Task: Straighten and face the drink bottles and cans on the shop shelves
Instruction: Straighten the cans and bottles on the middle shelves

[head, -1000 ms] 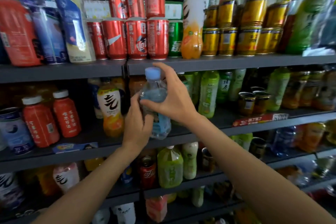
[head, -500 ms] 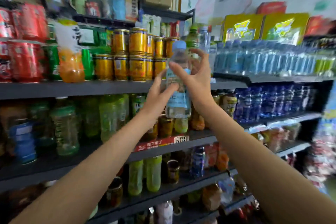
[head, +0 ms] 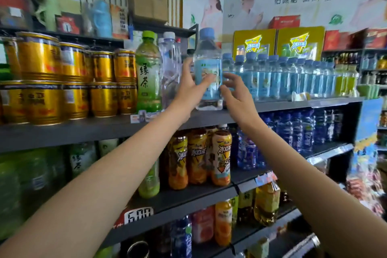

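A clear water bottle (head: pixel 207 63) with a blue cap and pale blue label stands upright at the front of the upper dark shelf (head: pixel 83 130), its base on or just above the shelf board. My left hand (head: pixel 188 87) grips it from the left, thumb across the label. My right hand (head: pixel 237 93) is at its right side with fingers spread and straight, fingertips at the label. A row of several matching blue-capped bottles (head: pixel 278 77) stands just right of it.
Left of the bottle stand a taller clear bottle (head: pixel 171 69), a green tea bottle (head: pixel 147 73) and stacked gold cans (head: pixel 73 84). The shelf below holds orange iced-tea bottles (head: pixel 196 157) and dark blue bottles (head: pixel 297 132). Yellow boxes (head: pixel 278 42) sit behind the row.
The water bottle went from in front of the middle shelf up and to the right, onto the upper shelf beside the matching row. My right hand has loosened from gripping it to spread fingers.
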Demonstrator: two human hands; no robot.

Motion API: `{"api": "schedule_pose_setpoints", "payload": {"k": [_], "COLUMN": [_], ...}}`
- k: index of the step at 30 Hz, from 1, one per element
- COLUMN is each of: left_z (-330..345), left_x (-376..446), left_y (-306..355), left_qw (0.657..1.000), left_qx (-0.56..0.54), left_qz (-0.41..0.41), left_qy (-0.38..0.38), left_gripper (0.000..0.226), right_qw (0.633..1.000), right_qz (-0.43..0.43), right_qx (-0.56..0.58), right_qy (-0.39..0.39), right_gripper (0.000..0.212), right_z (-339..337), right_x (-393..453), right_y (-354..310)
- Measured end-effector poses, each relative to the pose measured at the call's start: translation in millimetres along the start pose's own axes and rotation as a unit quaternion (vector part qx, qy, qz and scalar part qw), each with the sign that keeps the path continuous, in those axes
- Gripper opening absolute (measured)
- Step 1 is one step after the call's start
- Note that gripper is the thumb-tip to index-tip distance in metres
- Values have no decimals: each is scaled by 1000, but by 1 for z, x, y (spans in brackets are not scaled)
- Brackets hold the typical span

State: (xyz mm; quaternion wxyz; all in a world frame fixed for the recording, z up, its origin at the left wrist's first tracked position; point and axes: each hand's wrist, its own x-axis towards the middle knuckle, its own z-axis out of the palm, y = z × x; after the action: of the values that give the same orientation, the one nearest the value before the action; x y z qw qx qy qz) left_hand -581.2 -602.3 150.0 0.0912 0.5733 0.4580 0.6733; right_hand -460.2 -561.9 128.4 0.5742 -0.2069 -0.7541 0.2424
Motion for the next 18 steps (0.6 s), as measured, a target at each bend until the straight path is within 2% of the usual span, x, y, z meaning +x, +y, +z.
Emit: {"api": "schedule_pose_setpoints", "payload": {"k": [3, 9, 11, 13, 18], "left_z": [47, 135, 156, 165, 159], "left_x": [37, 86, 96, 103, 107], "left_y": [-10, -41, -52, -62, -81], "left_qw": [1000, 999, 996, 992, 976], "left_qx": [15, 30, 44, 68, 197], "left_qz": [3, -4, -3, -12, -21], "left_qy": [-6, 36, 77, 106, 96], "left_gripper": [66, 68, 66, 61, 67], "right_qw": [999, 986, 973, 966, 953], "right_qz": [-3, -59, -102, -153, -229], "right_qx": [-34, -151, -204, -206, -191], "right_qy": [-23, -46, -35, -30, -55], "right_gripper": [43, 76, 74, 66, 49], "right_z": [-34, -68, -75, -80, -68], "right_x": [32, 91, 100, 106, 110], "right_y": [35, 117, 141, 160, 189]}}
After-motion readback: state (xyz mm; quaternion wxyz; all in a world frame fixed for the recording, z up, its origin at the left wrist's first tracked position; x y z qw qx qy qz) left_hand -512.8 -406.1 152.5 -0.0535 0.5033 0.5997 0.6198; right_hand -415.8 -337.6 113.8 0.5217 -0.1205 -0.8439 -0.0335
